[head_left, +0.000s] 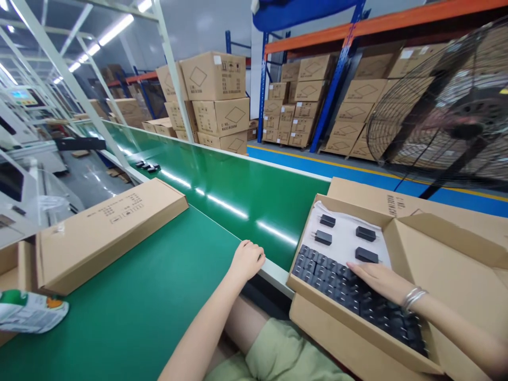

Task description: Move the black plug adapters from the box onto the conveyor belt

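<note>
My left hand point(248, 259) rests on the edge of the green table, its fingers curled and whatever they may hold hidden. My right hand point(371, 278), with a silver bracelet at the wrist, lies over the black adapters point(329, 272) packed in rows in an open cardboard box point(357, 203). Its fingers are stretched out, and the fingertips are near the edge of a white sheet point(343, 233). On that sheet several separate black adapters point(365, 233) lie spaced apart, with metal prongs showing.
A green conveyor belt point(222, 180) runs past the table, with a few black pieces point(147, 166) farther along. A closed carton point(111, 233) and a white-green packet point(34, 312) lie left. A large fan point(448, 111) stands at right.
</note>
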The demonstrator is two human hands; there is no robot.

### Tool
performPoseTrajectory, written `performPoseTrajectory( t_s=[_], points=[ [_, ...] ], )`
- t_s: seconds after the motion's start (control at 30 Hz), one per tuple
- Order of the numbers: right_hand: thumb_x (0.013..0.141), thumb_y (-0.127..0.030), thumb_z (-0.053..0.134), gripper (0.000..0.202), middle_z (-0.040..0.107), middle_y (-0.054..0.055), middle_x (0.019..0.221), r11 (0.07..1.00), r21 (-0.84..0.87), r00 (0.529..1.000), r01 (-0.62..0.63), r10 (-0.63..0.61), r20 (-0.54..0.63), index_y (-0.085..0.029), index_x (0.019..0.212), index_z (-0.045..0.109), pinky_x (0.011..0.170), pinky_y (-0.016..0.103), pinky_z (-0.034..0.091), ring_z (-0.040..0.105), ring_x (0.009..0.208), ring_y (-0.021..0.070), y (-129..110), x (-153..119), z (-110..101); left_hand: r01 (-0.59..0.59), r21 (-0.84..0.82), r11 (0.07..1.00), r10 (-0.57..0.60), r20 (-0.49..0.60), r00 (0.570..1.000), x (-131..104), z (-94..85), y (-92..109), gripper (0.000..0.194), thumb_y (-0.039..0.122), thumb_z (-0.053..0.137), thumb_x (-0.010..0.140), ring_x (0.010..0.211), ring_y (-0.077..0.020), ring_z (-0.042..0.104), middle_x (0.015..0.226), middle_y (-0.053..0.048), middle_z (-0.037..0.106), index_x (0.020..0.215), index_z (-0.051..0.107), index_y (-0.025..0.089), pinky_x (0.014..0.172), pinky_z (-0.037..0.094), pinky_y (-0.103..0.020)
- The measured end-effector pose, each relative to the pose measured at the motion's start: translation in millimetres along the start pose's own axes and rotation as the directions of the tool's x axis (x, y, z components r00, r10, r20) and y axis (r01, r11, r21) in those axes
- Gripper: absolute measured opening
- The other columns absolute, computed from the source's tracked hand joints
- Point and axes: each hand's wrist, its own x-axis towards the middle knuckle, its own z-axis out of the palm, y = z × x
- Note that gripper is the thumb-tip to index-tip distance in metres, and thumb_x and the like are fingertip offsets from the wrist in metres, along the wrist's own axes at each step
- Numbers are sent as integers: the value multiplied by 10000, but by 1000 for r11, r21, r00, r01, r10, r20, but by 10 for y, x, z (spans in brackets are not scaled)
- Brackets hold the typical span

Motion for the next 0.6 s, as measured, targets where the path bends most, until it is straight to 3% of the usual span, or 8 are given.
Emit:
performPoseTrajectory(
  t_s=[0.2, 0.3, 0.37, 0.43, 0.53, 0.57, 0.6],
  points=[
    [843, -634, 89, 805, 684, 153, 918, 990, -6, 990, 143, -143, 17, -141, 1125, 659, 802, 429, 502, 646, 817, 276, 202, 88, 94, 18, -8, 1000, -18, 4, 1000, -30, -29, 14, 245, 149, 459, 863, 712, -148, 548, 685, 8, 619, 666, 596, 201, 947, 380, -347],
    [904, -591, 141, 686, 690, 105, 946, 989, 133, 996, 67, -60, -61, -195, 982, 695, 828, 409, 505, 646, 867, 253, 16, 137, -78, 23, -4, 1000, -23, 15, 1000, -50, -57, 29, 239, 150, 456, 869, 708, -146, 546, 680, 11, 606, 679, 591, 203, 953, 387, -353],
    [945, -526, 194, 570, 681, 67, 1006, 959, 274, 976, 76, -16, -217, -218, 960, 674, 869, 388, 493, 624, 960, 231, -262, 124, -236, 25, -2, 1000, -25, 24, 999, -60, -76, 41, 238, 149, 450, 873, 710, -145, 545, 681, 12, 600, 684, 585, 202, 957, 390, -360],
    [967, -430, 242, 462, 673, 65, 999, 910, 306, 914, 281, -156, -375, -209, 977, 649, 869, 363, 488, 615, 954, 203, -615, 69, -341, 26, -2, 1000, -26, 32, 999, -67, -93, 52, 241, 149, 441, 879, 719, -145, 548, 688, 10, 599, 688, 579, 202, 958, 396, -365],
    [973, -254, 276, 345, 659, 28, 948, 785, 190, 786, 590, -504, -359, -221, 995, 619, 813, 253, 479, 601, 881, 121, -1134, -32, -266, 22, -4, 1000, -22, 21, 1000, -82, -110, 69, 240, 140, 429, 882, 734, -147, 554, 706, 6, 601, 696, 568, 202, 957, 407, -372],
    [972, -246, 290, 330, 652, 20, 992, 748, 102, 730, 655, -594, -338, -229, 970, 619, 839, 248, 461, 588, 916, 114, -1269, -49, -177, 18, -2, 1000, -18, 13, 1000, -88, -112, 75, 238, 135, 429, 879, 734, -148, 555, 707, 4, 599, 692, 561, 202, 955, 411, -375],
    [974, -262, 298, 335, 652, 12, 1002, 707, -28, 640, 706, -655, -402, -232, 891, 622, 875, 252, 437, 580, 935, 116, -1375, -53, -69, 14, 1, 1000, -14, 4, 1000, -94, -111, 80, 235, 131, 432, 874, 734, -150, 555, 705, 3, 596, 686, 552, 201, 953, 416, -377]
  ],
)
